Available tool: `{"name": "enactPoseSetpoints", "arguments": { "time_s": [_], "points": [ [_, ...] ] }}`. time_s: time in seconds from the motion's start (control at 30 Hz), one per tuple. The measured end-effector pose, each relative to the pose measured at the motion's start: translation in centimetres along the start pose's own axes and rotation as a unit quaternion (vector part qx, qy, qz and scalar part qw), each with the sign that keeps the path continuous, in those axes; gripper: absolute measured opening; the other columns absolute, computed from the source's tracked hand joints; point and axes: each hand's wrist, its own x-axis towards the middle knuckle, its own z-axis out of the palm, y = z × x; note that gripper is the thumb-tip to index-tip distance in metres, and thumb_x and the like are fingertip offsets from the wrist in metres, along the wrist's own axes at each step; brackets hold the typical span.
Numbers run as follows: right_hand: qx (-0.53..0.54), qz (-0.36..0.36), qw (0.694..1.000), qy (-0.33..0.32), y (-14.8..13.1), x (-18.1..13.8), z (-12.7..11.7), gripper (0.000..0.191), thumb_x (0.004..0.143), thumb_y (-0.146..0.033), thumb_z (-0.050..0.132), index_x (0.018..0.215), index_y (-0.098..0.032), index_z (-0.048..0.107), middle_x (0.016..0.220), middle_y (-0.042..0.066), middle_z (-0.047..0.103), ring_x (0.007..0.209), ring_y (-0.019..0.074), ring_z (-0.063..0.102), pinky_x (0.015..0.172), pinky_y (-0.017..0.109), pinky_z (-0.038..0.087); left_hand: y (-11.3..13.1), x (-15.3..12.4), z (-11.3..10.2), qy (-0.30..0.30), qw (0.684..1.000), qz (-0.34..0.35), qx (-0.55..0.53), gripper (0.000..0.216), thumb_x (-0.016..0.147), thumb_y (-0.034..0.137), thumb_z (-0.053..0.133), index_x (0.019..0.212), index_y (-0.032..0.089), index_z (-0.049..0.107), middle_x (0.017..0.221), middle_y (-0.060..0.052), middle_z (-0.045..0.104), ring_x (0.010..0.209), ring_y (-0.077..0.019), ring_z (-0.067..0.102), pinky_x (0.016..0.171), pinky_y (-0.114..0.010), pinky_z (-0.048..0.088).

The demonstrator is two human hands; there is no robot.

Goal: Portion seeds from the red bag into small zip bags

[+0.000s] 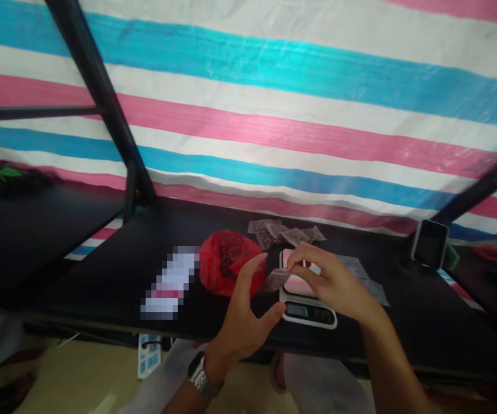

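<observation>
My left hand point(243, 313) and my right hand point(332, 282) hold a small clear packet point(276, 280) between them, just above the near edge of a black table point(114, 282). Both hands pinch it with their fingertips. Under the right hand lies a small white kitchen scale point(311, 310) with a pink top. A red plastic bag point(226, 261) with dark contents sits left of the scale, close to my left hand. Several small filled packets point(285, 233) lie behind the scale. A metal watch is on my left wrist.
A striped blue, pink and white tarp point(274, 115) hangs behind the table. Black frame bars point(101, 98) cross at left and right. A phone on a stand point(430, 244) is at the right. Flat clear bags point(362, 273) lie right of the scale. A blurred-out oblong patch point(170, 282) lies left of the red bag.
</observation>
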Motion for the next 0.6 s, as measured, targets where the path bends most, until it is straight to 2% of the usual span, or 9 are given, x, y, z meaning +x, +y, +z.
{"name": "enactPoseSetpoints", "arguments": {
  "time_s": [0.07, 0.13, 0.2, 0.3, 0.37, 0.47, 0.53, 0.6],
  "points": [
    [0.033, -0.025, 0.999, -0.035, -2.2, 0.6, 1.4, 0.022, 0.101, -0.019, 0.058, 0.087, -0.024, 0.075, 0.092, 0.002, 0.074, 0.086, 0.0175, 0.068, 0.083, 0.03, 0.053, 0.1, 0.2, -0.7, -0.052, 0.988, -0.072, -0.125, 0.082, 0.09, 0.066, 0.077, 0.155, 0.021, 0.054, 0.15, -0.019, 0.064, 0.138, -0.0349, 0.064, 0.115, -0.049, 0.053],
    [0.039, -0.042, 0.997, -0.057, -3.5, 1.2, 2.6, 0.026, 0.1, -0.014, 0.057, 0.087, -0.025, 0.076, 0.09, 0.001, 0.074, 0.085, 0.0163, 0.068, 0.084, 0.028, 0.054, 0.5, 0.7, -1.8, -0.096, 0.963, -0.123, -0.218, 0.084, 0.085, 0.079, 0.073, 0.142, 0.018, 0.066, 0.129, -0.018, 0.075, 0.12, -0.0349, 0.073, 0.103, -0.047, 0.06],
    [0.039, -0.054, 0.996, -0.068, -4.0, 1.7, 3.3, 0.029, 0.099, -0.01, 0.056, 0.088, -0.026, 0.078, 0.091, 0.0, 0.074, 0.087, 0.0159, 0.069, 0.085, 0.028, 0.054, 1.0, 1.2, -3.2, -0.144, 0.945, -0.156, -0.248, 0.076, 0.084, 0.082, 0.07, 0.12, 0.016, 0.078, 0.107, -0.014, 0.08, 0.103, -0.0324, 0.077, 0.094, -0.045, 0.062],
    [0.042, -0.071, 0.995, -0.063, -3.9, 2.6, 4.1, 0.026, 0.098, -0.009, 0.061, 0.088, -0.025, 0.079, 0.098, 0.001, 0.076, 0.096, 0.0166, 0.071, 0.089, 0.028, 0.054, 1.5, 1.5, -5.1, -0.21, 0.931, -0.193, -0.229, 0.067, 0.091, 0.081, 0.063, 0.094, 0.017, 0.083, 0.091, -0.012, 0.08, 0.088, -0.027, 0.078, 0.089, -0.041, 0.063],
    [0.045, -0.069, 0.996, -0.044, -3.6, 3.5, 4.9, 0.02, 0.1, -0.015, 0.064, 0.093, -0.025, 0.081, 0.101, 0.002, 0.078, 0.098, 0.0174, 0.072, 0.09, 0.029, 0.054, 1.5, 1.5, -6.0, -0.171, 0.943, -0.203, -0.201, 0.064, 0.095, 0.076, 0.062, 0.085, 0.017, 0.082, 0.086, -0.011, 0.08, 0.082, -0.0252, 0.078, 0.084, -0.04, 0.065],
    [0.005, -0.023, 1.0, -0.014, -3.0, 5.4, 7.1, 0.021, 0.105, -0.023, 0.061, 0.107, -0.023, 0.081, 0.108, 0.005, 0.081, 0.1, 0.0186, 0.074, 0.093, 0.031, 0.053, 0.8, 1.2, -7.1, -0.004, 0.982, -0.16, -0.102, 0.048, 0.095, 0.062, 0.071, 0.076, 0.018, 0.078, 0.083, -0.009, 0.08, 0.082, -0.0242, 0.077, 0.081, -0.039, 0.065],
    [-0.084, 0.006, 0.995, -0.048, -2.5, 6.5, 8.9, 0.023, 0.106, -0.02, 0.059, 0.11, -0.022, 0.081, 0.115, 0.007, 0.082, 0.107, 0.0209, 0.074, 0.097, 0.033, 0.051, 0.2, 0.9, -7.8, 0.081, 0.99, -0.115, -0.015, 0.036, 0.093, 0.051, 0.076, 0.076, 0.019, 0.078, 0.086, -0.008, 0.08, 0.084, -0.0236, 0.077, 0.081, -0.037, 0.065],
    [-0.197, 0.039, 0.975, -0.099, -2.1, 7.2, 10.4, 0.022, 0.105, -0.019, 0.059, 0.107, -0.023, 0.081, 0.114, 0.009, 0.083, 0.108, 0.0237, 0.076, 0.095, 0.034, 0.051, -0.5, 0.3, -8.4, 0.133, 0.986, -0.08, 0.056, 0.026, 0.093, 0.044, 0.076, 0.084, 0.02, 0.081, 0.09, -0.007, 0.081, 0.087, -0.0236, 0.077, 0.08, -0.036, 0.065]
  ]
}}
